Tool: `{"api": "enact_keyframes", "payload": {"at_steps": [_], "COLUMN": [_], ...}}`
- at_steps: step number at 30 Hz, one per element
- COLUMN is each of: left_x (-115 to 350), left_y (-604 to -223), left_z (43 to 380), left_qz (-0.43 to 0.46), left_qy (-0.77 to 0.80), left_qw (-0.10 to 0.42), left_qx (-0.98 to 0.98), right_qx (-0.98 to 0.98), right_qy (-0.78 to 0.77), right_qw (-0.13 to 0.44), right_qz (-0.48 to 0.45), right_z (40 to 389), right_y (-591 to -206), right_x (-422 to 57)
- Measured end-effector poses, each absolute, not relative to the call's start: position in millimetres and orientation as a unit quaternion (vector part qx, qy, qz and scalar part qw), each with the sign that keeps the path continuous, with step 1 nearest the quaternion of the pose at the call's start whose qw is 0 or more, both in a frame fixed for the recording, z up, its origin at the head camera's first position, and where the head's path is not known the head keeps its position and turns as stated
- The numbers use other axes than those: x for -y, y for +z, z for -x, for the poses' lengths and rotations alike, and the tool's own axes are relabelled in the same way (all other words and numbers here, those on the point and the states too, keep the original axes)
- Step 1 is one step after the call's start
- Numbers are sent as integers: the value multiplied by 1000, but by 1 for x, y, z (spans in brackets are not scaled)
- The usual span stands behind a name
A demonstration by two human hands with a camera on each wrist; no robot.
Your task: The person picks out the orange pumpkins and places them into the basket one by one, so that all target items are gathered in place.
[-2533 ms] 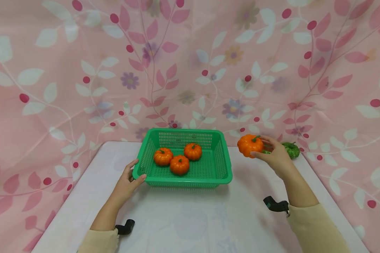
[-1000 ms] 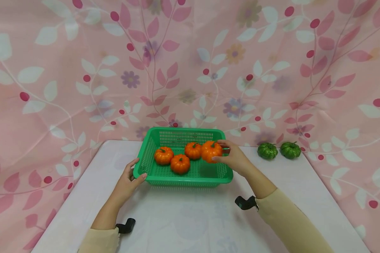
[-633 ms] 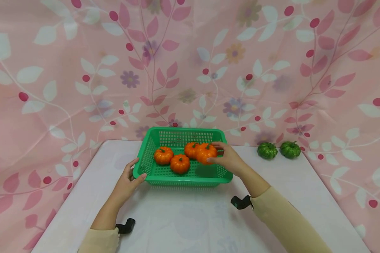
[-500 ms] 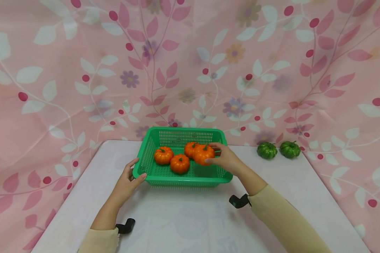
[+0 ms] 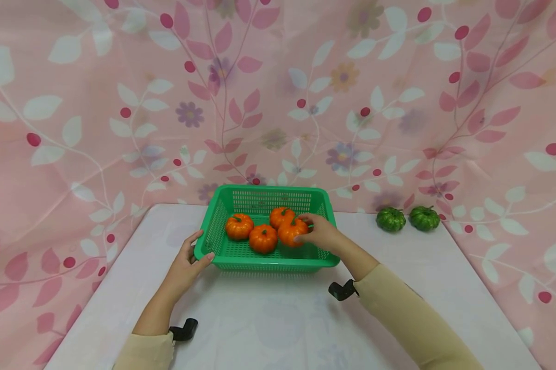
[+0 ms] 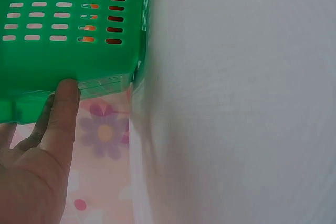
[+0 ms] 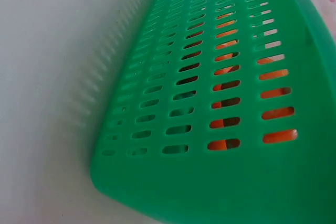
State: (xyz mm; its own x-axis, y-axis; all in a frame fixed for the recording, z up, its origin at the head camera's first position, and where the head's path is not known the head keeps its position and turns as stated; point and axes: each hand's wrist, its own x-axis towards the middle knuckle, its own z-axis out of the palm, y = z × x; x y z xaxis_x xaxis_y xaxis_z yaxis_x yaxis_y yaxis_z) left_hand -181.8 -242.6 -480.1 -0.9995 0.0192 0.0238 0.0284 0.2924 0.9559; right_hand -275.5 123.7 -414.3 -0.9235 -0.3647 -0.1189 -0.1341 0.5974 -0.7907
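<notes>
A green slotted plastic basket (image 5: 273, 262) stands on the table; inside it sit three small orange pumpkins, a left one (image 5: 239, 227), a front one (image 5: 263, 239) and a back one (image 5: 280, 216). My right hand (image 5: 325, 235) reaches over the basket's right side. Its thumb and fingers hold another orange pumpkin (image 5: 290, 234) low inside, close beside the front and back ones. At the front left corner my left hand (image 5: 184, 266) grips the rim. The left wrist view shows its thumb (image 6: 67, 98) against the basket. In the right wrist view the basket wall hides my right hand.
Two green pumpkins, one (image 5: 391, 220) left of the other (image 5: 424, 219), lie at the table's back right. A white cloth covers the table (image 5: 278, 324). Behind it hangs a pink floral curtain (image 5: 278, 103). Black cameras sit at both wrists.
My right hand has carried the orange pumpkin left from near the green pumpkins, over the basket's right side and down among the other orange ones. My left hand stays on the basket.
</notes>
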Motion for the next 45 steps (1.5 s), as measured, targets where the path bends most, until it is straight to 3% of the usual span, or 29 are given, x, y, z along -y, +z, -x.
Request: {"api": "enact_keyframes", "payload": {"at_steps": [45], "left_x": [242], "left_y": [-479], "left_z": [181], "left_qz": [13], "left_qy": [-598], "left_qw": [1], "left_qx": [801], "right_qx": [-909], "right_qy": [-354], "right_qw": [174], "right_qz": [132], "right_z": [291], "right_y": [-430], "right_x": [-109]}}
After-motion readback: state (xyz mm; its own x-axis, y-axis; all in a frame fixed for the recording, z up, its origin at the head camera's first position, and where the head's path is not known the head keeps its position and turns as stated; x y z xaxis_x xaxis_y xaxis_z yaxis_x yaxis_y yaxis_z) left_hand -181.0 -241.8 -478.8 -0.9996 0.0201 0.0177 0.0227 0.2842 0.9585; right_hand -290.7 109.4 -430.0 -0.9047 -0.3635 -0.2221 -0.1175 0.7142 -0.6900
